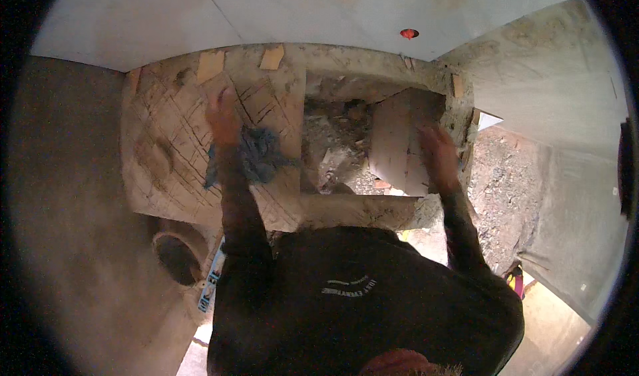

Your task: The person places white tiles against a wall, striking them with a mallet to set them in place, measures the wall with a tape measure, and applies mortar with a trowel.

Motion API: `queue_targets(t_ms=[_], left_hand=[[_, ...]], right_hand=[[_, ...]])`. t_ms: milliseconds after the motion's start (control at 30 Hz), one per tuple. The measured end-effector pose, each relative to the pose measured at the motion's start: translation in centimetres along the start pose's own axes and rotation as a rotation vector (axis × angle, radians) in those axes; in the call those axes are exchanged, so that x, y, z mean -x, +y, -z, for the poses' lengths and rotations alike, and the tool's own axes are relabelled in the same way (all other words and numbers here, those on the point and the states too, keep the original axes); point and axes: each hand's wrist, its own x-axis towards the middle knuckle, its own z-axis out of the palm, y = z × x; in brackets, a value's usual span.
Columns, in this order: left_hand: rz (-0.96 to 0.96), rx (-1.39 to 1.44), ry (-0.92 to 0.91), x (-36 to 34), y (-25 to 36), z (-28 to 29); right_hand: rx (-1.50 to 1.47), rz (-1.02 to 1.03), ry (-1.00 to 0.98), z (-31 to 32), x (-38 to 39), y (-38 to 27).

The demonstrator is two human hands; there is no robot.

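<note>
Spreading across the middle of the view, a rough mortar-coated ledge (166, 156) scored with a diamond pattern sits low between pale wall panels (319, 10), its grooves probably cut so that a covering will grip. Beside it to the right an open box-like cavity (336, 143) is sunk into the same masonry, and it holds loose rubble, grey lumps and broken scraps rather than anything whole. A flat tile piece (399, 143) leans tilted inside the cavity's right half, propped against its wall. The right hand (436, 151) lies on the tile's right edge with fingers spread and flat, seemingly steadying it; whether it grips the edge I cannot tell. The left hand (223, 116) presses flat on the scored ledge, fingers extended, with a crumpled blue rag (256, 155) bunched just below it by the wrist, touching the forearm but not clearly clasped. Lower left, a round dark pipe opening (176, 257) shows, contents hidden.
</note>
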Motion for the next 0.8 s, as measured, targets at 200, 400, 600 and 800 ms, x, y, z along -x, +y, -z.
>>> queue_targets(t_ms=[200, 400, 600, 800], left_hand=[[0.063, 0.201, 0.158, -6.6, -2.1, -12.1], [0.038, 0.018, 0.373, -7.1, 0.9, -16.0], [0.133, 0.071, 0.37, -7.3, 2.9, -15.2], [0.052, -0.005, 0.448, -7.2, 2.5, -15.7]], right_hand=[[0.271, -0.032, -0.005, 2.8, 10.4, 3.6], [0.206, -0.502, -0.005, 3.6, 16.2, 4.8], [0.303, -0.407, -0.17, 3.9, 17.6, 6.9], [0.432, -0.523, -0.361, 4.6, 16.7, 10.8]])
